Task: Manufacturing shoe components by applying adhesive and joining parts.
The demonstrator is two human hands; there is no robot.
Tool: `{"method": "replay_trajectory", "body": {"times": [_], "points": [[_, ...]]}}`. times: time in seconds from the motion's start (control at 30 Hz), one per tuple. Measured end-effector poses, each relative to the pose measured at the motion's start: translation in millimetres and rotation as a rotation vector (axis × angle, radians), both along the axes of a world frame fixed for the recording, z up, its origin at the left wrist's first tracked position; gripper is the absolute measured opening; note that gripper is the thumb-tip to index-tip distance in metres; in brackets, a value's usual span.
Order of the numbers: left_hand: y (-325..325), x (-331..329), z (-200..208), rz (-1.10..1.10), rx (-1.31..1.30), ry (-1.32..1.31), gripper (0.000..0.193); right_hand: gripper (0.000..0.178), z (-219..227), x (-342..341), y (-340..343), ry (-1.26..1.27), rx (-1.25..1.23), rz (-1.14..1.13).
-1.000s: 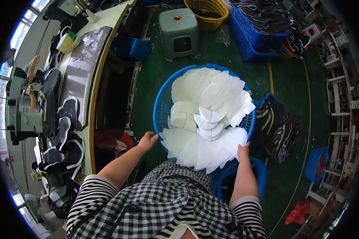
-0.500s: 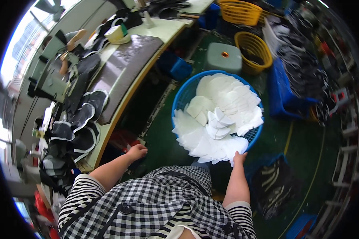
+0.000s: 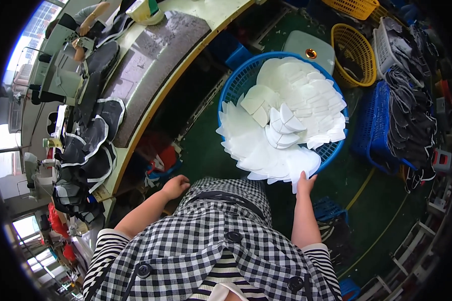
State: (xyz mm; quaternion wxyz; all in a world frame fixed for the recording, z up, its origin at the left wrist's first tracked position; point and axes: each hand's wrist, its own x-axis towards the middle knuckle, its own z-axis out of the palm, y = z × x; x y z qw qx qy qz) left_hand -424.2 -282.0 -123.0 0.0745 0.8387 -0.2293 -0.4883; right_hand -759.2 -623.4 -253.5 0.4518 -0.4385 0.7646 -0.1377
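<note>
A round blue basket [image 3: 233, 83] in front of me is heaped with thin white curved pieces [image 3: 304, 93], overlapping in fanned layers. Several smaller folded-looking white pieces [image 3: 285, 128] lie on top near the middle. My right hand [image 3: 305, 185] grips the basket's near right rim, its thumb on top, beside white pieces that hang over the edge. The fingers beneath the rim are hidden. My left hand [image 3: 176, 186] hangs by my left side near the workbench, fingers loosely curled, with nothing visible in it.
At left runs a workbench [image 3: 153, 60] with black white-edged pieces [image 3: 98, 133] and a sewing machine [image 3: 60, 83]; another person's arm [image 3: 91, 19] is behind it. Beyond the basket stand a grey-green stool [image 3: 311, 45], a yellow basket [image 3: 354, 55] and a blue crate [image 3: 374, 123] of dark pieces.
The view has shifted, so the stool, yellow basket and crate sit farther right and higher. My right hand keeps its grip at the blue basket's rim. My left hand stays low, loosely curled.
</note>
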Motion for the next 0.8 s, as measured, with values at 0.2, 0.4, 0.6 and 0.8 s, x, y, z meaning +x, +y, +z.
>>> {"method": "replay_trajectory", "body": {"times": [0.2,0.4,0.6,0.8], "points": [[-24.1,5.9,-14.8,0.116,-0.011,0.063,0.028,0.075,46.7,15.0,-12.4,0.248,0.039,0.197],[-85.7,-5.6,-24.3,0.158,-0.279,0.226,0.023,0.051,87.0,86.2,16.0,0.094,-0.572,1.143],[-155.0,-2.3,-20.1,-0.209,-0.533,0.075,0.022,0.039,66.6,151.5,52.0,-0.039,-0.238,1.341],[-201.3,-15.2,-29.2,-0.49,-0.607,0.109,0.028,0.031,61.3,152.0,17.8,-0.083,-0.013,1.428]]}}
